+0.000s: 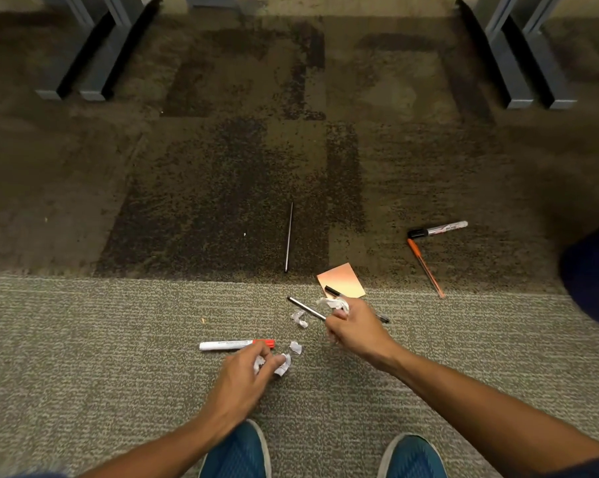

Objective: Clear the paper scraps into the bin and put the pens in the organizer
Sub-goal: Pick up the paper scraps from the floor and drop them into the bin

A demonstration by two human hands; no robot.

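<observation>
Left grip (246, 370) and right grip (353, 326) each pinch crumpled paper scraps (336, 302); gather the loose scraps (295, 347) between them on the floor (84, 339) next, leaving the red marker (236, 344) and pens (425, 267) for later

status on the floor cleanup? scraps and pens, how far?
Nothing visibly finished; no bin or organizer in view. In hand: left hand grips crumpled paper; right hand pinches another scrap. Left: loose scraps, red marker, black marker, orange pen, slim pens, all on the carpet.
</observation>
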